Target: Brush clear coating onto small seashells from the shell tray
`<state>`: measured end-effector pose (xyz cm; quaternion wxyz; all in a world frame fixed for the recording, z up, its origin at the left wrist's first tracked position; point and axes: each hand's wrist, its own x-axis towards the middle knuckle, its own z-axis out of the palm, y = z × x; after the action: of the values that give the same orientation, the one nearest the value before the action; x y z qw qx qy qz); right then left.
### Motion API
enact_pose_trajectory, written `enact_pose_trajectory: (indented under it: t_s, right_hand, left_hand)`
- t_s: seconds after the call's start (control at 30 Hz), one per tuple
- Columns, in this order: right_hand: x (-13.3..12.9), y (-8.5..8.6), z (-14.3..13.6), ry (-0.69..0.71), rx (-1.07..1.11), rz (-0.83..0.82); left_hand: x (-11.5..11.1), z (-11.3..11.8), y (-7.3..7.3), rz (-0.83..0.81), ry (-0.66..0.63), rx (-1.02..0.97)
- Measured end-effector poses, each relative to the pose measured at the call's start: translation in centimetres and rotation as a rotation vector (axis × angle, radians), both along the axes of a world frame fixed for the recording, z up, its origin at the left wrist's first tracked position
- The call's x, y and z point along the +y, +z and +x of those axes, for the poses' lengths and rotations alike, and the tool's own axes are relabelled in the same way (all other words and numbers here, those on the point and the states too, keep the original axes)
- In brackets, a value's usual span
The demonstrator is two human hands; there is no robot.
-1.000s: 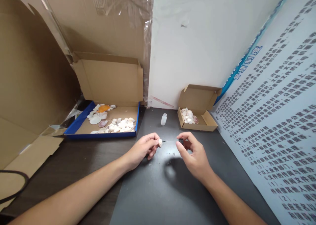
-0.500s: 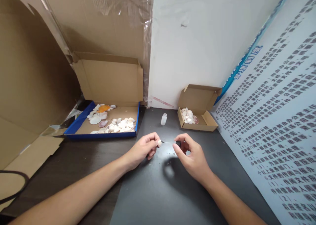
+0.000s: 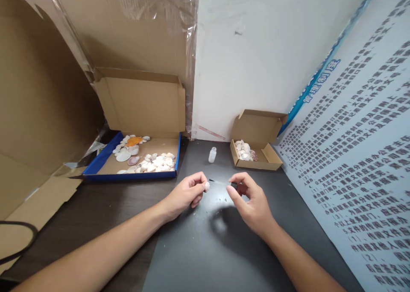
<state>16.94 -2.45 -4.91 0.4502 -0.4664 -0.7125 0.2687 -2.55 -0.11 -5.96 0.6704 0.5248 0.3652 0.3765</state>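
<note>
Between its thumb and fingertips my left hand [image 3: 188, 191] pinches a small pale speckled shell [image 3: 207, 186]. To the right of it, my right hand [image 3: 251, 200] holds a black cap [image 3: 234, 185] with a thin clear stem and a dark tip [image 3: 212, 180] that points left at the shell. A small gap seems to lie between tip and shell. Beyond both hands a small glass bottle [image 3: 212, 155] with whitish contents stands upright and uncapped on the dark table.
At the left back, a blue-edged cardboard box [image 3: 130, 176] holds many white shells [image 3: 156, 163] and an orange one [image 3: 134, 141]. A smaller open box [image 3: 256, 164] with shells stands at the right back. Small crumbs [image 3: 225, 200] lie below the hands.
My right hand has moved slightly right with the black cap, and the dark tip has drawn away from the shell. My left hand has barely moved.
</note>
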Motion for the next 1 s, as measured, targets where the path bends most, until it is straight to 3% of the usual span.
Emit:
enact_pose_trajectory:
  t_s: [0.4, 0.57, 0.77, 1.0]
  right_hand:
    - [-0.09, -0.13, -0.06, 0.038, -0.014, -0.011]
    - [-0.09, 0.03, -0.06, -0.044, -0.038, 0.008]
    - [-0.29, -0.04, -0.09, 0.053, -0.011, 0.007]
    - [-0.24, -0.15, -0.15, 0.053, -0.023, -0.017]
  left_hand:
    - [0.05, 0.01, 0.13, -0.015, 0.014, -0.001]
    - [0.15, -0.07, 0.18, -0.058, 0.018, -0.015]
    - [0.13, 0.0, 0.27, -0.091, 0.036, -0.039]
    - [0.06, -0.12, 0.49, -0.131, 0.006, -0.126]
